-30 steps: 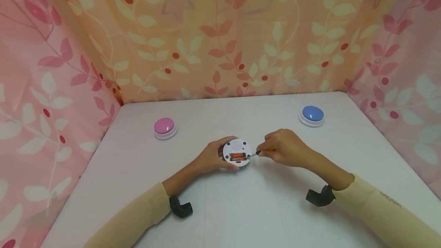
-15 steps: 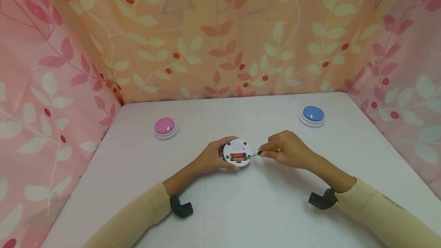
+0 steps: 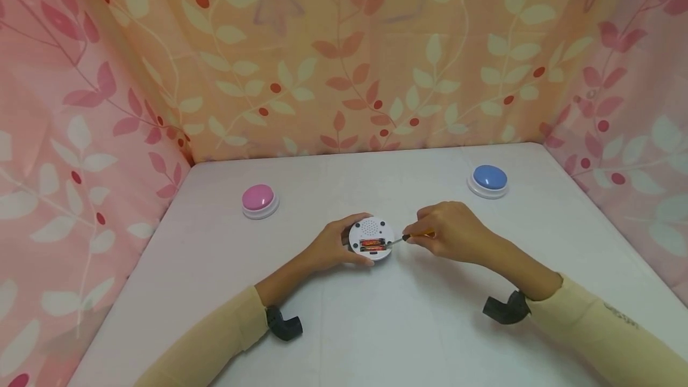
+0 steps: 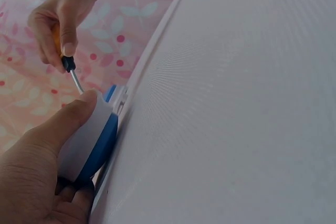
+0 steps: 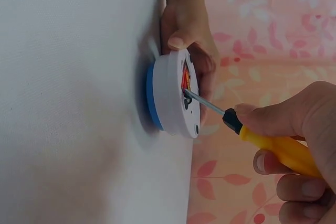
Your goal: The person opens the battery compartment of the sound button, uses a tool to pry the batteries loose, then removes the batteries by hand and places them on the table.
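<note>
Pink button: it stands on the table at the left side, apart from both hands.
Left hand: it holds the turned-over button by its rim, thumb on the near side, fingers curved round the far side.
Turned-over button: it is between the two hands, white underside up, blue cap down; whether it touches the table, I cannot tell.
Batteries: two lie side by side in the opened underside.
Screwdriver: its tip is at the right end of the batteries.
Right hand: thumb and fingers pinch the yellow handle.
Small change: compared with one second ago, the right hand sits slightly farther out and shows more handle; both batteries remain seated, so the work, I judge, has hardly advanced.
Blue button: it stands on the table beyond the right hand.
</note>
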Available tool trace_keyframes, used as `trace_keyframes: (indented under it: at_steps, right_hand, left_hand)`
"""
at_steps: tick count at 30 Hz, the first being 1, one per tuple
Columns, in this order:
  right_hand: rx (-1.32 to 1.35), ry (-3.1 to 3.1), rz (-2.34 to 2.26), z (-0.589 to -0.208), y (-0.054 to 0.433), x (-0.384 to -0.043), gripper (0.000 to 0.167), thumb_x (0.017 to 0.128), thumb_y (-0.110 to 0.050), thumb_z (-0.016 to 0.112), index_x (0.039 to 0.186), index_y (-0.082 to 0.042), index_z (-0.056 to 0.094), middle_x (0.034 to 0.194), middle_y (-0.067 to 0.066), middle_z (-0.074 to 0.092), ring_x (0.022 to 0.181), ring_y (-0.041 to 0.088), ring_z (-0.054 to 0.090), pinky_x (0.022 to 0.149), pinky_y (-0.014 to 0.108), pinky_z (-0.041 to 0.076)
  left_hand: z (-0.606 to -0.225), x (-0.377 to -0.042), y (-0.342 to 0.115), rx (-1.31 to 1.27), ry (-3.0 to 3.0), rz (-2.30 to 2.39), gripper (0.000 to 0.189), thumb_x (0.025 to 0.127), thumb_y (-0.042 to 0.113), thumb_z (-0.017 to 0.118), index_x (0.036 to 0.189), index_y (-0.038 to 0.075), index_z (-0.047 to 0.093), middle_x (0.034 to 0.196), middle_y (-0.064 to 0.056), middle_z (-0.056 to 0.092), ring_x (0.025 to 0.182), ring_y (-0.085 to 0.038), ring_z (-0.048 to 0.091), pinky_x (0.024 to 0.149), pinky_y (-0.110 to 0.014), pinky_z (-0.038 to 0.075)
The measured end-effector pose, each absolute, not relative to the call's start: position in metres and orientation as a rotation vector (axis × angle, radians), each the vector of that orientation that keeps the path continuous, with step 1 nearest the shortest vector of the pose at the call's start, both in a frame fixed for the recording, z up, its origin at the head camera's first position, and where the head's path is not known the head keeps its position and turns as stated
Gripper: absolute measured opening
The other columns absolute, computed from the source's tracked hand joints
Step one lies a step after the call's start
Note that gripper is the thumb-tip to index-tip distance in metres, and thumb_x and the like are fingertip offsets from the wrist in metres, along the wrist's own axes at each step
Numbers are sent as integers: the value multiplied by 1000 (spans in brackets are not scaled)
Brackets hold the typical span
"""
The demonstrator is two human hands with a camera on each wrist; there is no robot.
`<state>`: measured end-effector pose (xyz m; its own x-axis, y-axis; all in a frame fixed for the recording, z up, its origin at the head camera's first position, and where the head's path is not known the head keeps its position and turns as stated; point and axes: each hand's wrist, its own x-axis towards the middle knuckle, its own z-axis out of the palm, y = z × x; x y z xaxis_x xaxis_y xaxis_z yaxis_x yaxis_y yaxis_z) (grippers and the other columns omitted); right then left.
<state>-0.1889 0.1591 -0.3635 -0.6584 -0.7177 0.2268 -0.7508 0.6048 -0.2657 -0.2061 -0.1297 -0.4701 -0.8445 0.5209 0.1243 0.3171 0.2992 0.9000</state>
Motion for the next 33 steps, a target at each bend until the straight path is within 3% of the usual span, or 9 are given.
trace_keyframes:
  at_steps: [19, 23, 28, 33]
  right_hand:
    - [1282, -2709, 481, -359, 154, -189, 17, 82, -20, 86, 99, -21, 84, 74, -13, 67, 61, -1, 54, 55, 21, 44]
    - [1283, -2717, 449, -359, 153, -189, 17, 82, -19, 86, 98, -21, 84, 79, -11, 72, 66, 3, 61, 59, 23, 48]
    - [1286, -2752, 387, -354, 148, -188, 17, 82, -20, 85, 99, -20, 84, 88, -5, 77, 81, 15, 71, 71, 34, 57]
    - [1303, -2814, 296, -344, 138, -188, 17, 82, -21, 85, 99, -19, 84, 85, -6, 76, 76, 13, 69, 68, 32, 56]
  left_hand:
    - [-470, -206, -130, 763, 2383, 1547, 96, 70, 34, 95, 152, 24, 47, 148, 8, 52, 130, -9, 54, 108, -27, 44]
    - [-470, -206, -130, 761, 2384, 1544, 95, 70, 34, 95, 151, 24, 47, 147, 8, 53, 129, -9, 54, 108, -27, 45]
    - [-469, -206, -130, 764, 2396, 1540, 94, 71, 34, 95, 151, 25, 48, 147, 7, 54, 128, -10, 55, 108, -28, 45]
    - [-469, -206, -130, 767, 2393, 1549, 94, 71, 35, 95, 151, 24, 48, 146, 7, 54, 128, -10, 55, 107, -28, 46]
